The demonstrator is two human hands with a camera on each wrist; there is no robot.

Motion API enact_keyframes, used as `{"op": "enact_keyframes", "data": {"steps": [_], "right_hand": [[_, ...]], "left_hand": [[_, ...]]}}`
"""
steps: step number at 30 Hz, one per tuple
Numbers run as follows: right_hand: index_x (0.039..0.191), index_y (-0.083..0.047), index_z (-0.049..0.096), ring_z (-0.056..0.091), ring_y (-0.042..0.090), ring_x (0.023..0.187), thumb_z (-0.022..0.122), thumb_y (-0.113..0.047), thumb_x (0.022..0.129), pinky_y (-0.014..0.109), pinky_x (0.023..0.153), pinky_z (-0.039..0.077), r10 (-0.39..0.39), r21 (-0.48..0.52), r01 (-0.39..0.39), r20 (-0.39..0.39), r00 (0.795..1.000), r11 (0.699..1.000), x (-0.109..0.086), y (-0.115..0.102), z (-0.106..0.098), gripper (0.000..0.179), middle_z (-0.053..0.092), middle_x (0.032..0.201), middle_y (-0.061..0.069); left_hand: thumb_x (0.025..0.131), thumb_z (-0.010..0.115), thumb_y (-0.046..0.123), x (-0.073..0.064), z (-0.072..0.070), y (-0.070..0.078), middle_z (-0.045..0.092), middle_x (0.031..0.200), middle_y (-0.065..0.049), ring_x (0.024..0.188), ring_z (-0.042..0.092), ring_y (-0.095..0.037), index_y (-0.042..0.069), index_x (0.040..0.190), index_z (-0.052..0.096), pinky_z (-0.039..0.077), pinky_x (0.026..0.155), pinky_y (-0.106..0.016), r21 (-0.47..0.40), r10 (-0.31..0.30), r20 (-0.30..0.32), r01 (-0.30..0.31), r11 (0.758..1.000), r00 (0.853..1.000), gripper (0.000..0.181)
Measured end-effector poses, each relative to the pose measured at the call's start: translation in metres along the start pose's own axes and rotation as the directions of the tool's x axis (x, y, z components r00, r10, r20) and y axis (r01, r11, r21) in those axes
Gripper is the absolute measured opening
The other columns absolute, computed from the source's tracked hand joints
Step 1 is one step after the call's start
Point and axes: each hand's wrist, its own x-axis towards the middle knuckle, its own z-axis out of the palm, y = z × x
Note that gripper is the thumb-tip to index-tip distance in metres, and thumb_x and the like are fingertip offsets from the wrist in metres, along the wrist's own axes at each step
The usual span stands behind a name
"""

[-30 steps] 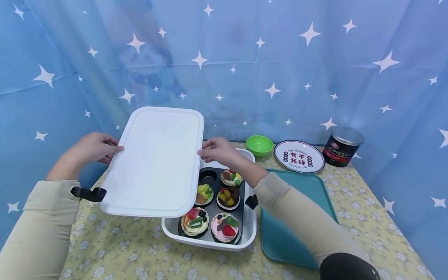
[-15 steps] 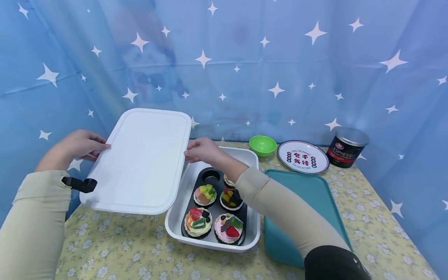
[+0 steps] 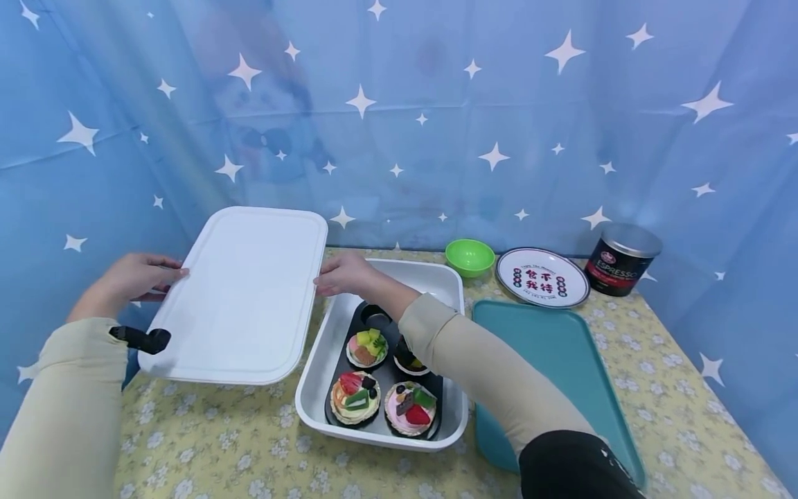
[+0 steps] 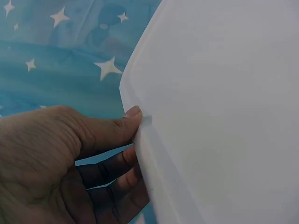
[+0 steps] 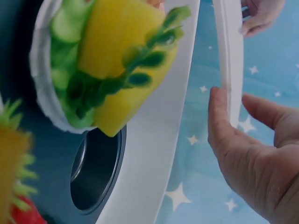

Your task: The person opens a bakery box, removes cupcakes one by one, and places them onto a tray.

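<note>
Holding the white panel (image 3: 233,294): this, I judge, is the step in hand; the next move seems to call for equal support from both sides, so that it does not knock the white box (image 3: 374,438).
Box: on the middle of the table (image 3: 218,443), right of the panel; inside it lies a dark muffin tray (image 3: 388,378) with fruit tarts (image 3: 411,409).
Panel: before the table's left edge, tilted, broad face toward the wearer; its long axis runs near to far, leaning rightward at the far end. If its near side touches the cloth, I cannot tell.
Left hand (image 3: 143,277): pinches the left long side narrowly, thumb on the face.
Right hand (image 3: 346,274): pinches the right long side, also narrowly.
Far edge: green bowl (image 3: 470,258), printed plate (image 3: 542,277), espresso can (image 3: 620,260) toward the corner.
</note>
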Motion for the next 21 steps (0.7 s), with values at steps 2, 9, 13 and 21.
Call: {"op": "enact_keyframes", "data": {"steps": [2,9,13,21], "right_hand": [[0.13,0.01,0.06,0.072,0.027,0.101,0.069,-0.007,0.095,0.042,0.095,0.053,0.013,-0.011,-0.013,0.019,1.0,1.0,0.001,0.0,0.001,0.04,0.072,0.107,0.015],[0.13,0.008,0.06,0.07,0.028,0.106,0.068,-0.011,0.097,0.036,0.091,0.055,0.045,-0.103,-0.035,0.097,0.994,0.994,0.002,0.005,0.006,0.04,0.067,0.117,0.014],[0.124,0.006,0.066,0.07,0.023,0.102,0.069,-0.016,0.097,0.039,0.094,0.054,0.053,-0.18,-0.035,0.096,0.994,0.983,0.002,0.008,0.008,0.035,0.06,0.124,0.011],[0.131,0.008,0.061,0.07,0.02,0.101,0.067,-0.01,0.097,0.035,0.091,0.055,0.034,-0.215,-0.011,0.104,0.994,0.977,0.003,0.009,0.012,0.04,0.063,0.128,0.013]], "left_hand": [[0.098,0.057,0.053,0.003,0.004,-0.006,0.038,0.143,-0.034,0.113,0.053,-0.042,-0.01,0.146,0.041,0.058,0.086,-0.044,-0.026,-0.01,0.0,0.01,1.0,1.0,0.081],[0.102,0.054,0.048,0.012,0.022,-0.026,0.038,0.144,-0.034,0.116,0.053,-0.041,-0.01,0.148,0.04,0.056,0.086,-0.044,-0.051,-0.029,0.036,0.031,0.998,0.999,0.075],[0.104,0.05,0.043,0.017,0.037,-0.035,0.045,0.135,-0.032,0.11,0.053,-0.037,-0.011,0.147,0.038,0.055,0.084,-0.043,-0.048,-0.033,0.059,0.036,0.998,0.998,0.07],[0.105,0.051,0.035,0.024,0.053,-0.053,0.052,0.113,-0.022,0.091,0.051,-0.028,-0.012,0.139,0.047,0.053,0.073,-0.036,-0.066,-0.096,0.024,0.098,0.993,0.995,0.058]]}}
